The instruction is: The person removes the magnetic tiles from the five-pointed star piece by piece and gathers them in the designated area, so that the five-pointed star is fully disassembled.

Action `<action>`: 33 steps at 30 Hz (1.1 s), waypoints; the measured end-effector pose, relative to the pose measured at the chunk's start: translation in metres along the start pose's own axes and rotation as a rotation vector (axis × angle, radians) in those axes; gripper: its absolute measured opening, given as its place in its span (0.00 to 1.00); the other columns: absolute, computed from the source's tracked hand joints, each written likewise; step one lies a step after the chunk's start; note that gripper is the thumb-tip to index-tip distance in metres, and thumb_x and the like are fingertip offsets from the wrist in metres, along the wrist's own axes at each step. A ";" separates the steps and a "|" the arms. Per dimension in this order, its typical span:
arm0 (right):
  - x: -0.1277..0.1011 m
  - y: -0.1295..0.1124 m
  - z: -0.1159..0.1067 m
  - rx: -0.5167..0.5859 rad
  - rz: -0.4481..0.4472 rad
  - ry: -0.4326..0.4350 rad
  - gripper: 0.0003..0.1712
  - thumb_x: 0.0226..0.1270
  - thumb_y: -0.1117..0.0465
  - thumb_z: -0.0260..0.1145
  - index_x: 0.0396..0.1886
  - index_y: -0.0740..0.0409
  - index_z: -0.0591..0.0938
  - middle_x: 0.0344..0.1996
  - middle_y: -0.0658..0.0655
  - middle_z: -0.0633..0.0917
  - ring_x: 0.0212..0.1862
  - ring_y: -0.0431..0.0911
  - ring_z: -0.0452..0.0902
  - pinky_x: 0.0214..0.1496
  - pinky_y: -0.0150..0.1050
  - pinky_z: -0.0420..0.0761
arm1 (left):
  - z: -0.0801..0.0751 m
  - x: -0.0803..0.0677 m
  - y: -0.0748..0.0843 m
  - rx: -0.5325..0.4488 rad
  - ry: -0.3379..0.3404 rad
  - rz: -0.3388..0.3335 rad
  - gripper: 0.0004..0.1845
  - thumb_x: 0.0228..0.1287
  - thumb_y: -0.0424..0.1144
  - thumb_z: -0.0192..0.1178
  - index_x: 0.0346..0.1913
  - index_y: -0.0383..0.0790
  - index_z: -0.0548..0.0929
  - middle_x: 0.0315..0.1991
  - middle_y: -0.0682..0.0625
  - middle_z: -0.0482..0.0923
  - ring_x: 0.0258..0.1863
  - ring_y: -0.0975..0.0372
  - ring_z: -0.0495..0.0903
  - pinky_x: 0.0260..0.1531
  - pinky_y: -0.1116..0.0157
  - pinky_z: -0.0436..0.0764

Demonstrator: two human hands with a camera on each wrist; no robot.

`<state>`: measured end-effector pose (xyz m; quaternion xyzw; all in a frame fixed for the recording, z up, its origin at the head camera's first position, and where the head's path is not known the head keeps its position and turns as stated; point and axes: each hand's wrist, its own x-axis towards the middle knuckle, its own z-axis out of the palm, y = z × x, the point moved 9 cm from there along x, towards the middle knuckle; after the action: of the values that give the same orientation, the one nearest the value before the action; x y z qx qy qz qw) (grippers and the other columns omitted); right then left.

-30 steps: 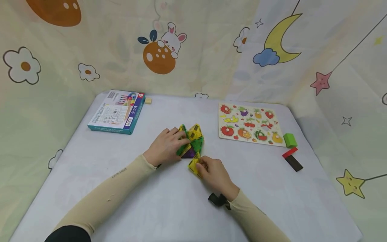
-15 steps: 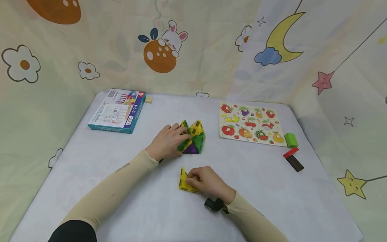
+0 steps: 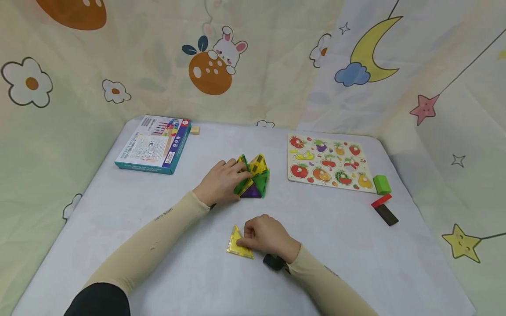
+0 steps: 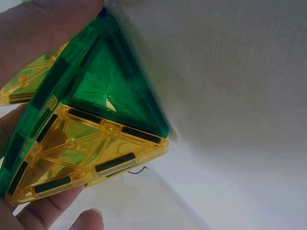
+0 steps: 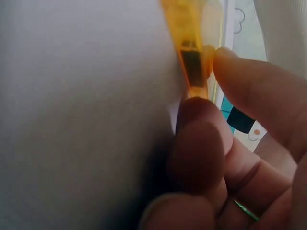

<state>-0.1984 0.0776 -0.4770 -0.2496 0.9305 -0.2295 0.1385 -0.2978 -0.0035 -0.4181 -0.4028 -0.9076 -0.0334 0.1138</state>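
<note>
Disassembly step, judged: left hand [image 3: 221, 183] gripping the tile cluster [image 3: 254, 181] at frame centre, right hand [image 3: 264, 235] pinching a detached yellow triangle [image 3: 236, 243] on the counter [image 3: 158, 245] below; releasing it likely coming next.

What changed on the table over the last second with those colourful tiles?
The right hand pulled one yellow triangle tile off the tile cluster and drew it toward the person, down onto the table, where it still pinches it. The left hand stayed gripping the cluster, which barely shifted. The box, fruit puzzle and loose blocks lie as before.
</note>
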 end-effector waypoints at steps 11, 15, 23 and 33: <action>0.007 0.006 -0.003 0.185 -0.019 -0.056 0.16 0.69 0.46 0.72 0.24 0.45 0.82 0.15 0.39 0.74 0.20 0.33 0.65 0.25 0.28 0.64 | -0.005 0.003 -0.008 -0.129 -0.081 -0.023 0.36 0.46 0.48 0.84 0.62 0.51 0.84 0.59 0.49 0.81 0.57 0.52 0.78 0.55 0.50 0.81; 0.014 0.017 -0.018 0.261 0.038 0.034 0.11 0.72 0.50 0.70 0.31 0.48 0.85 0.18 0.42 0.78 0.20 0.34 0.67 0.24 0.28 0.66 | -0.005 0.004 -0.011 -0.171 -0.129 -0.054 0.33 0.48 0.43 0.83 0.61 0.51 0.84 0.60 0.49 0.81 0.57 0.52 0.79 0.56 0.50 0.81; 0.031 0.030 -0.063 0.360 0.176 0.320 0.20 0.74 0.45 0.67 0.33 0.57 0.88 0.20 0.54 0.86 0.19 0.41 0.73 0.21 0.32 0.66 | 0.000 0.005 -0.015 -0.208 -0.174 -0.102 0.31 0.52 0.43 0.81 0.61 0.52 0.84 0.60 0.49 0.81 0.56 0.52 0.79 0.57 0.50 0.81; 0.042 0.034 -0.069 0.320 0.274 0.434 0.20 0.74 0.46 0.67 0.28 0.56 0.86 0.20 0.53 0.88 0.18 0.41 0.75 0.20 0.34 0.70 | 0.001 0.005 -0.014 -0.226 -0.161 -0.103 0.32 0.52 0.43 0.81 0.62 0.52 0.84 0.60 0.50 0.81 0.55 0.52 0.78 0.57 0.50 0.81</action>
<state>-0.2729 0.1069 -0.4405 -0.0421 0.9153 -0.4005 0.0037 -0.3120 -0.0093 -0.4178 -0.3676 -0.9236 -0.1086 -0.0072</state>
